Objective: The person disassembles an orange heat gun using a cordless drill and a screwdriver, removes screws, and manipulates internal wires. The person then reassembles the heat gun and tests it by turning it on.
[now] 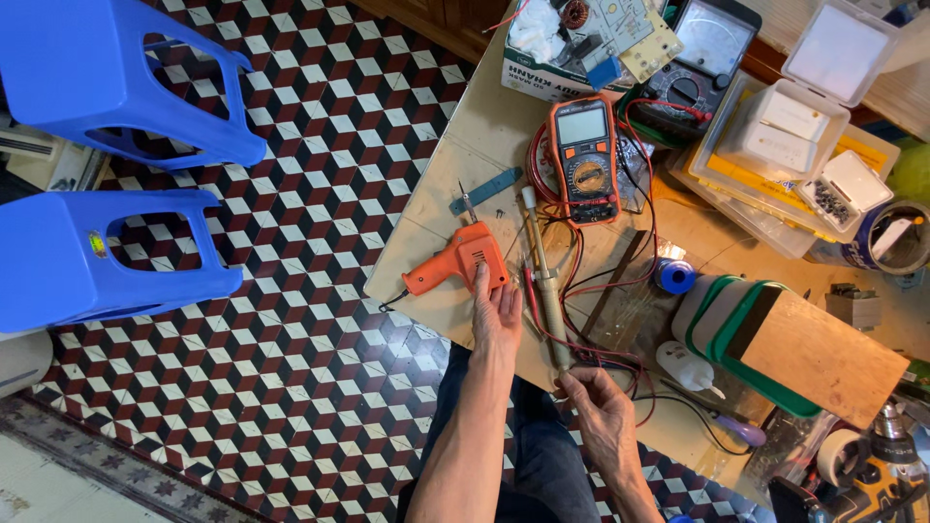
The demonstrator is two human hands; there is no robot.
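Observation:
My left hand [497, 312] lies flat on the workbench, its fingertips touching the body of an orange pistol-shaped soldering gun [455, 263] whose tip points away from me. My right hand [598, 399] sits near the bench's front edge, its fingers pinched on the red and black test leads [581, 356]. A long beige-handled soldering iron [544, 281] lies between the two hands. Beyond it rests an orange digital multimeter [585, 160] that the leads run back to.
The wooden bench [455, 165] carries an analog meter [697, 58], clear plastic parts boxes [785, 126], a blue solder spool [675, 276], a wooden block [823, 353], a tape roll [896, 237] and a cardboard box [572, 48]. Two blue plastic stools [107, 165] stand on the patterned tile floor at left.

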